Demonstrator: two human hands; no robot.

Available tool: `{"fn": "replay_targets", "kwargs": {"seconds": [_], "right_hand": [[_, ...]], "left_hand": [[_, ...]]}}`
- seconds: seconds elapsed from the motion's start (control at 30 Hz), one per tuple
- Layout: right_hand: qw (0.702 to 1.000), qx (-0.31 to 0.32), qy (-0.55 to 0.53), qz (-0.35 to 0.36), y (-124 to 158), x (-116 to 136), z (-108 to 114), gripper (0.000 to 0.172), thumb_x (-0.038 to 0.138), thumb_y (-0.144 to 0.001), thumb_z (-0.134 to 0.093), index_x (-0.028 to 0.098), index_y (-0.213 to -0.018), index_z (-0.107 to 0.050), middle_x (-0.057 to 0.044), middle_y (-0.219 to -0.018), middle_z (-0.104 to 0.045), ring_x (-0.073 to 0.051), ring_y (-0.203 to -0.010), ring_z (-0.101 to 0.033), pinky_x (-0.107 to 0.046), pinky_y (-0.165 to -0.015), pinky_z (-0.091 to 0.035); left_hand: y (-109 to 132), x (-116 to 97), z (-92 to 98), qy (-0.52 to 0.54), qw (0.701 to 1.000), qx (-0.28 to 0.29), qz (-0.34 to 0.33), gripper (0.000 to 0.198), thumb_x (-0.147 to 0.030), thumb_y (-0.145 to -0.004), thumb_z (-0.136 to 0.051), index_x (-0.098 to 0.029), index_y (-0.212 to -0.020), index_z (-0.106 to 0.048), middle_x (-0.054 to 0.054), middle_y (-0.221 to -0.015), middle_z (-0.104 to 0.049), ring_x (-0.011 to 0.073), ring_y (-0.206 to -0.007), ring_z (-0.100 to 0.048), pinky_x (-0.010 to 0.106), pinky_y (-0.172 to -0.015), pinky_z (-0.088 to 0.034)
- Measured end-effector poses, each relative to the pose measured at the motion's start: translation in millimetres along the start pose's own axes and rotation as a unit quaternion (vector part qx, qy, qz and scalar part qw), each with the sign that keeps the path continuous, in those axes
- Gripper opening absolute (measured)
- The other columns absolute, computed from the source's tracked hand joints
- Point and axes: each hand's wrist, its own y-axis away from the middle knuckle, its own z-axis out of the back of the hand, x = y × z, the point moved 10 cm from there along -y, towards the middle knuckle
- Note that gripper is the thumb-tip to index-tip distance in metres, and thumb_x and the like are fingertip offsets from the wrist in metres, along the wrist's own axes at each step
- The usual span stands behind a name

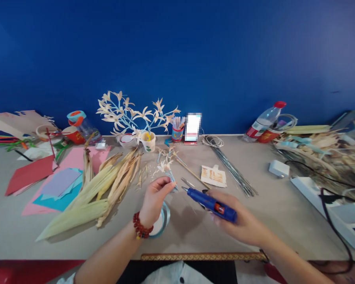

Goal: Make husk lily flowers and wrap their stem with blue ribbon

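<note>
My left hand [156, 199], with a red bead bracelet at the wrist, is closed in a pinch near the middle of the table. What sits between its fingertips is too small to make out. Just beyond them lie pale husk flowers [165, 166] with blue stems. My right hand [236, 215] is wrapped round a blue glue gun [211, 203], whose nozzle points left toward my left fingertips, a short gap apart. Under my left wrist, partly hidden, is a roll of light blue tape [165, 221].
Corn husks [88, 197] and coloured paper [59, 183] lie left. A cup [148, 142] of husk flowers stands behind, beside a lit phone [192, 127]. Wires [235, 171], a tilted bottle [263, 122], a power strip [328, 209] and black cables are right.
</note>
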Motion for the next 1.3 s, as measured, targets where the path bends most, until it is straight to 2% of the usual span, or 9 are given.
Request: {"fn": "replay_targets", "kwargs": {"seconds": [0.2,0.37,0.53,1.3], "right_hand": [[0.998,0.006,0.044,0.034,-7,11,-9,0.034,0.036,-0.082,-0.063,0.028,-0.115,-0.064,-0.011,-0.112,-0.071,-0.029,-0.098,-0.07,-0.04,-0.084,-0.058],[0.996,0.042,0.051,0.059,-14,25,-16,0.022,0.034,-0.084,-0.058,0.025,-0.101,-0.068,-0.009,-0.093,-0.073,-0.024,-0.083,-0.07,-0.03,-0.072,-0.057],[0.992,0.067,0.057,0.091,-18,35,-20,0.019,0.029,-0.085,-0.056,0.023,-0.098,-0.068,-0.006,-0.083,-0.072,-0.021,-0.074,-0.068,-0.026,-0.064,-0.053],[0.991,0.061,0.076,0.096,-20,40,-21,0.012,0.026,-0.083,-0.054,0.022,-0.085,-0.065,-0.006,-0.076,-0.071,-0.02,-0.066,-0.064,-0.026,-0.059,-0.05]], "left_hand": [[0,0,-0.2,0.013,1.0,-0.002,0.006,0.015,-0.026,-0.067,-0.08,-0.017,-0.071,-0.069,-0.001,-0.068,-0.063,0.011,-0.067,-0.053,0.024,-0.069,-0.041],[0,0,-0.5,0.015,1.0,-0.003,0.009,0.016,-0.027,-0.067,-0.08,-0.017,-0.071,-0.068,-0.001,-0.069,-0.063,0.011,-0.069,-0.053,0.023,-0.07,-0.041],[0,1,-1.0,0.024,1.0,-0.001,0.007,0.015,-0.025,-0.068,-0.08,-0.017,-0.071,-0.068,-0.002,-0.07,-0.062,0.0102,-0.069,-0.052,0.022,-0.071,-0.04],[0,1,0.0,0.035,0.999,-0.003,0.016,0.013,-0.023,-0.069,-0.079,-0.017,-0.072,-0.068,-0.001,-0.071,-0.062,0.0109,-0.071,-0.054,0.023,-0.072,-0.041]]}}
